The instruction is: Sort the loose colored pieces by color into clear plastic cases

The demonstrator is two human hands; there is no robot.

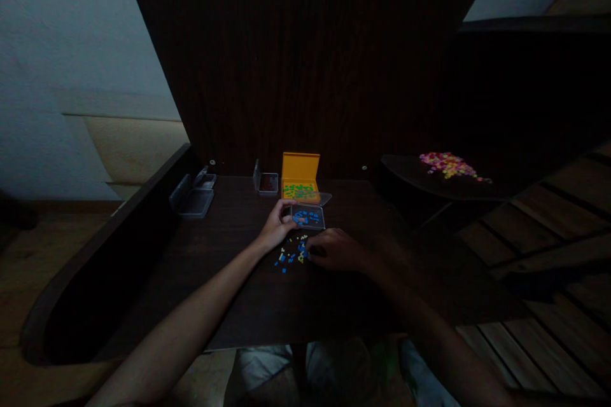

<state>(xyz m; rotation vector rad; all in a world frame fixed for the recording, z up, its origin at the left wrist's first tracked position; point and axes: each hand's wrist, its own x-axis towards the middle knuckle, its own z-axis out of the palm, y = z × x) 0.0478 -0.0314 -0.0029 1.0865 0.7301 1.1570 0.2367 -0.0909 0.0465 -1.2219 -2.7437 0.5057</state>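
Note:
On a dark wooden table [248, 292] lies a scatter of small blue and yellow pieces [292, 251]. My left hand [277, 224] rests curled against the left edge of a small clear box [309, 217] that holds blue pieces. My right hand [334, 249] lies in shadow just right of the scatter, fingers pinched at the pieces; what it holds is too small to see. Behind the clear box stands an open yellow box [300, 179] with green and yellow pieces inside.
A small clear box with dark red contents [268, 182] sits left of the yellow box. Open clear cases [193, 196] lie at the table's back left. A pile of pink and yellow pieces [449, 165] lies on a dark shelf to the right.

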